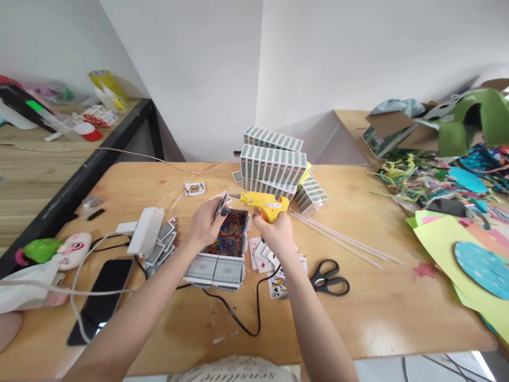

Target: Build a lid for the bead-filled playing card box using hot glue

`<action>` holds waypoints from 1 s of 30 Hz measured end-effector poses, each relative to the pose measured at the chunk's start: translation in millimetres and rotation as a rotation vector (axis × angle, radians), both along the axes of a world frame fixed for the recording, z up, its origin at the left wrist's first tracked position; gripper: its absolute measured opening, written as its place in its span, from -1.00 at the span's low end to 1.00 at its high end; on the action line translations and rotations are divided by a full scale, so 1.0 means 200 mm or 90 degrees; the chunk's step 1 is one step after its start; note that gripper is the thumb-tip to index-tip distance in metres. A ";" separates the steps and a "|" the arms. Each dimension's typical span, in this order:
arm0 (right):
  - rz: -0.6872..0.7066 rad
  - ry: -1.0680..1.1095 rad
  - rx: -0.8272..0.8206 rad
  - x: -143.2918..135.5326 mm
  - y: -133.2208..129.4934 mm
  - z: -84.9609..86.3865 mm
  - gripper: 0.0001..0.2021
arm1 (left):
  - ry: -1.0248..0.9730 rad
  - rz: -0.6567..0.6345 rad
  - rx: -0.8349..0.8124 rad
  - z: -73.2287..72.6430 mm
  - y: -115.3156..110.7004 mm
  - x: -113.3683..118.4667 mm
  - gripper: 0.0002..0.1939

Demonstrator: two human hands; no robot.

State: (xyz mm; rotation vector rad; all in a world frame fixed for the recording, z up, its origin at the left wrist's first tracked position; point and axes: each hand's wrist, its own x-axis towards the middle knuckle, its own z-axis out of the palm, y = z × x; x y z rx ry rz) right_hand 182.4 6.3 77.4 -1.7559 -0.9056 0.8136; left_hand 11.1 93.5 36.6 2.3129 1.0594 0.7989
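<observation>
Over the middle of the desk (382, 310), in the head view, the right hand (276, 229) grips a yellow glue gun (264, 202) by its handle. The fingers are curled closed around it, though whether one presses the trigger is hidden. The nozzle points left, towards a playing card (221, 205) in the left hand (204, 225). The left fingers are drawn into a pinch on the card, with the thumb on its near side, leaving hardly any gap beyond its thickness. The card is tipped up nearly edge-on, probably so that the nozzle can face it without the hand getting in the way. The nozzle tip lies just beside the card; whether they touch cannot be told.

Below the left fingers sits a card-covered box (214, 269), its front wall faced with patterned card backs and its inside dark and multicoloured. Its place between the two forearms seems chosen for easy reach by both hands.

Loose face-up cards (261, 260) lie just right of the box, partly behind the right forearm, and scissors (328, 278) rest beyond them; both seem set within reach. Clear glue sticks (345, 240) lie farther right, apart from the fingers, and the stacked card packs (273, 165) stand behind the gun, perhaps as a supply.
</observation>
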 end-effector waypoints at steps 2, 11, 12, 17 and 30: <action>-0.001 -0.012 0.004 0.00 0.01 0.02 -0.75 | -0.006 -0.003 0.006 0.00 0.00 0.00 -0.47; 0.026 -0.038 -0.024 -0.01 0.03 0.03 -0.85 | 0.017 0.007 0.017 0.00 0.00 0.00 -0.50; 0.031 -0.038 -0.022 -0.01 0.02 0.03 -0.86 | 0.018 0.009 0.017 0.00 0.00 0.00 -0.50; 0.041 -0.046 -0.017 -0.01 0.02 0.03 -0.86 | 0.021 0.011 0.019 0.00 0.00 0.00 -0.51; 0.045 -0.078 -0.018 0.02 0.04 0.03 -0.85 | 0.012 0.005 0.000 0.02 0.00 0.01 -0.55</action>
